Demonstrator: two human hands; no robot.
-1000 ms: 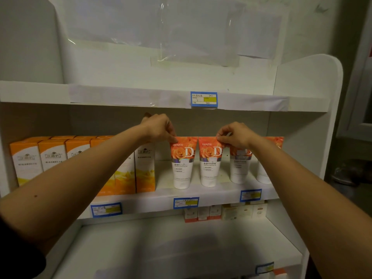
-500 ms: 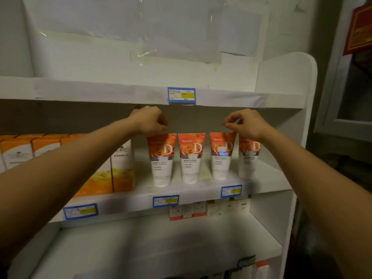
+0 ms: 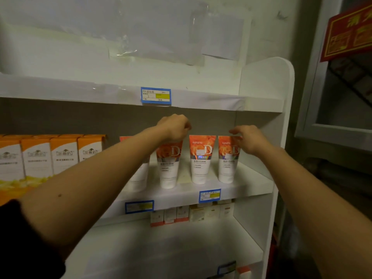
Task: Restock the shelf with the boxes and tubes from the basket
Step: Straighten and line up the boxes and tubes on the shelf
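Several orange-and-white tubes stand upright in a row on the middle shelf (image 3: 253,187). My left hand (image 3: 174,127) hovers over the top of the second tube (image 3: 168,170), fingers loosely curled and holding nothing that I can see. My left forearm hides most of the leftmost tube (image 3: 138,178). The third tube (image 3: 202,160) stands free. My right hand (image 3: 248,140) is in front of the top of the rightmost tube (image 3: 227,168), fingers relaxed and spread, not gripping it. The basket is out of view.
A row of orange-and-white boxes (image 3: 60,154) fills the left of the middle shelf. Small boxes (image 3: 191,214) sit at the back of the lower shelf. The shelf's right side panel (image 3: 279,137) stands near my right arm. A red sign (image 3: 350,31) hangs on the right.
Both hands pinched tube tops a second ago; they have now let go and lifted slightly. My view has swung left, so the shelf sits further right in frame.
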